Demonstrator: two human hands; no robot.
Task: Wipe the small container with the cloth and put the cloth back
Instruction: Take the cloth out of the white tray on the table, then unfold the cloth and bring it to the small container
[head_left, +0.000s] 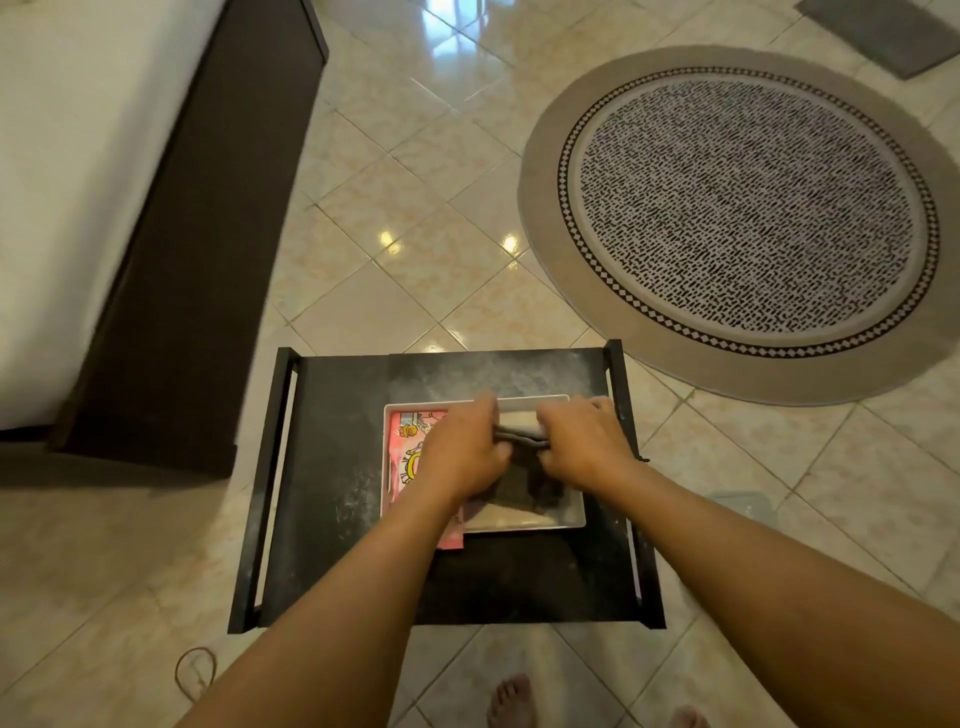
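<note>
Hands — left (462, 452), right (584, 447) — grip dark cloth (522, 467) over white container (571, 514).

Two hands: left (460, 452) and right (587, 441). One dark cloth (524, 467), one white container (566, 512), one pink packet (410, 452), one black surface (343, 467), one round rug (743, 208), two bare feet (511, 701).

Floor tiles (395, 197) glossy; black table (343, 467) matt, dusty; cloth (519, 467) dark, soft; rug (743, 208) woven.

A home room, glossy tiled floor (415, 208), round patterned rug (737, 208) — bed edge (78, 182), bare feet (511, 699)
</note>
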